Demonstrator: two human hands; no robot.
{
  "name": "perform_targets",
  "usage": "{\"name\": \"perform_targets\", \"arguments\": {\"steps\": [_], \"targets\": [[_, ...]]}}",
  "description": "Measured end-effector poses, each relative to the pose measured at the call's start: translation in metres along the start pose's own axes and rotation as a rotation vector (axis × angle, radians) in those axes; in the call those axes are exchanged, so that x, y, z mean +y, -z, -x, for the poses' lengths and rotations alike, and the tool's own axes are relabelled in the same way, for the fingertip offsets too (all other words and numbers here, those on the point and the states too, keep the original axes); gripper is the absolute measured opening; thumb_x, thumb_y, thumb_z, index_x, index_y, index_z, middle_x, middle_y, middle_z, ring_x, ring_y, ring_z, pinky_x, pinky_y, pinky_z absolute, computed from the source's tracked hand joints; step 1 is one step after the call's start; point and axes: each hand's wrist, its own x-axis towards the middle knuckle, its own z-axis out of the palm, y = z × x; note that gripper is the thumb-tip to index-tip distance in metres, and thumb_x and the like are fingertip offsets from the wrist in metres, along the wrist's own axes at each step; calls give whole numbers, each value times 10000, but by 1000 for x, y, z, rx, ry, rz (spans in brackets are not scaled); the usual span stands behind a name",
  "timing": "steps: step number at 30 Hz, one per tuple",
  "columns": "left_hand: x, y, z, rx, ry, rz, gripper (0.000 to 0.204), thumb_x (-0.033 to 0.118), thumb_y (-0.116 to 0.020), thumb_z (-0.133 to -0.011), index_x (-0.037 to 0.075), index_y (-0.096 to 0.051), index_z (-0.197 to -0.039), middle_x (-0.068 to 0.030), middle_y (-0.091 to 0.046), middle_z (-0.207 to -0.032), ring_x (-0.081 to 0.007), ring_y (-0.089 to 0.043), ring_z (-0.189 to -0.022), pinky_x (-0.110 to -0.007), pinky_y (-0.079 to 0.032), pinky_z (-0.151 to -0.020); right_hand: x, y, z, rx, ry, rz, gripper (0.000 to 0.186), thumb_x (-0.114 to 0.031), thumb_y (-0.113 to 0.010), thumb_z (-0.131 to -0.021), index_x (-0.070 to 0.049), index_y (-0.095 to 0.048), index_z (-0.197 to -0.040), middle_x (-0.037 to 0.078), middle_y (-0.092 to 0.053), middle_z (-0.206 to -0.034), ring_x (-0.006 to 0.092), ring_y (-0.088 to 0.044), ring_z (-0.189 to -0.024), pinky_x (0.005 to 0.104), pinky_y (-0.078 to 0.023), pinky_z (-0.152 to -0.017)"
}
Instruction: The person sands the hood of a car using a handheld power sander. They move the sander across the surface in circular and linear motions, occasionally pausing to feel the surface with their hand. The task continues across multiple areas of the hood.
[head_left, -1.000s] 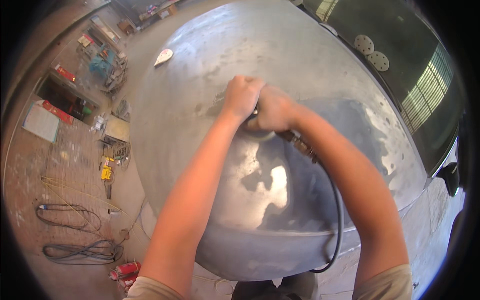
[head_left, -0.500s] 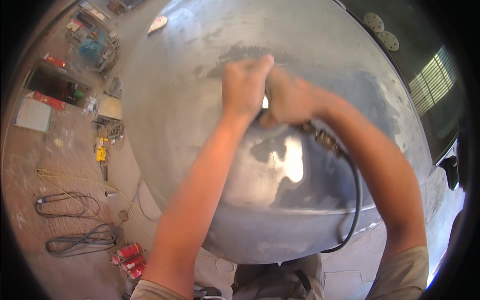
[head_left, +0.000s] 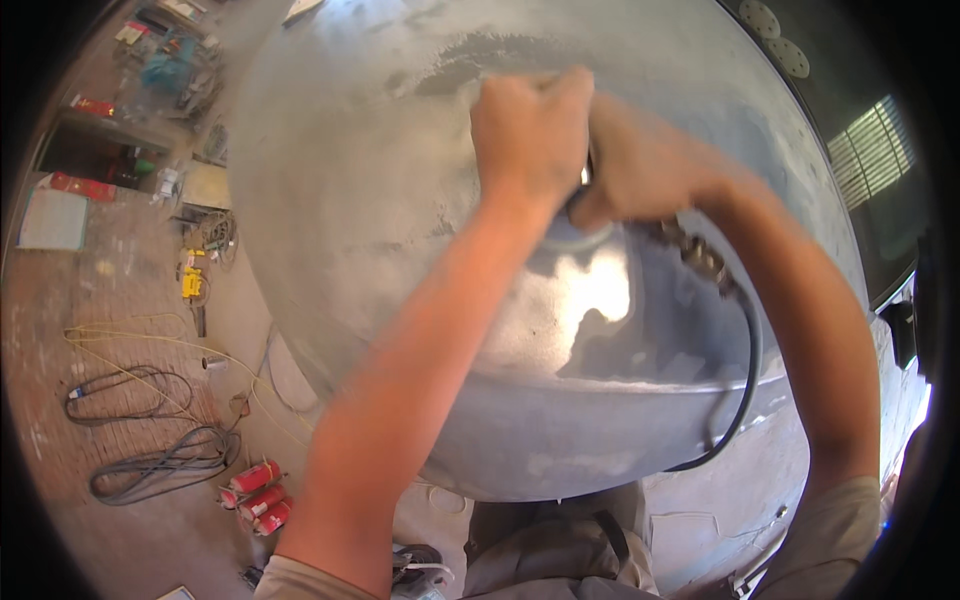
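Observation:
Both my hands are closed over an air sander on a car's bare, patchy grey hood (head_left: 330, 200). My left hand (head_left: 530, 135) wraps the tool's left side, and beside it my right hand (head_left: 645, 160) grips the right side. Most of the sander is hidden under my fingers; part of its round pad (head_left: 580, 240) shows below them, against the metal. A metal hose fitting (head_left: 700, 258) sticks out below my right wrist. From it a black air hose (head_left: 753, 350) curves down over the hood's front edge.
Round sanding discs (head_left: 785, 55) lie on the dark windshield at the upper right. On the floor to the left are coiled black cables (head_left: 165, 465), red canisters (head_left: 262, 495), a yellow tool (head_left: 192, 282) and a white board (head_left: 55, 218).
My hands and the sander have moved to the right across the hood, with the hose fitting following. The whole view has shifted a little, so the hood sits higher in it.

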Motion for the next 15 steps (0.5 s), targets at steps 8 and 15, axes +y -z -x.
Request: {"name": "perform_targets", "arguments": {"steps": [8,15], "targets": [[1,25,74,-9,174,-32,491,321,-638,-936,-74,-572,-651,-139,-526,-539,-189,-484,-567,-468,-426,-570,3,-54,32,20,214,-76,419,-157,-863,-677,117,-734,-966,275,-769,-941,397,-769,-920,460,-604,-830],[17,-8,-7,-57,105,-186,462,277,-587,-1020,-62,-673,-717,-118,-685,-664,-180,-598,-615,-399,-479,-613,-5,-13,20,-10,-121,144,412,-139,-851,-663,79,-750,-999,258,-778,-953,380,-768,-939,453,-601,-850]]}}
